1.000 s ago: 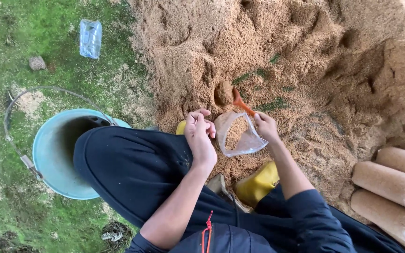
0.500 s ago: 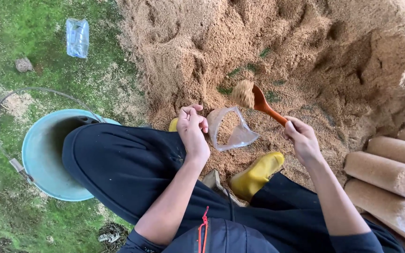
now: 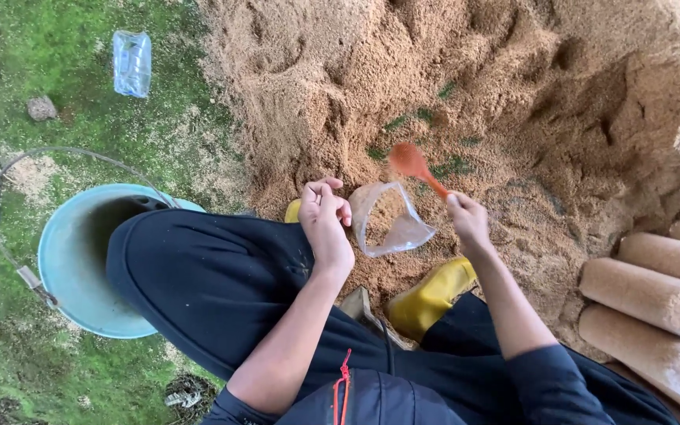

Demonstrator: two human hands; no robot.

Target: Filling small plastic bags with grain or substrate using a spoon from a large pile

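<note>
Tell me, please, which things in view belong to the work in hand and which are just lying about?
In use: left hand holding the clear bag open; right hand with the orange spoon; sawdust heap.

Lying about: blue bucket, crushed plastic bottle, small stone, filled sawdust rolls.

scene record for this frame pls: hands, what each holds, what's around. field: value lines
left hand: holds the rim of a clear plastic bag, mouth open
right hand: grips an orange spoon by the handle, bowl raised above the bag
bag contents: some sawdust inside
ahead: sawdust pile
left side: light blue bucket on mossy ground, crushed clear bottle
right side: packed sawdust rolls
feet: yellow boots
</note>
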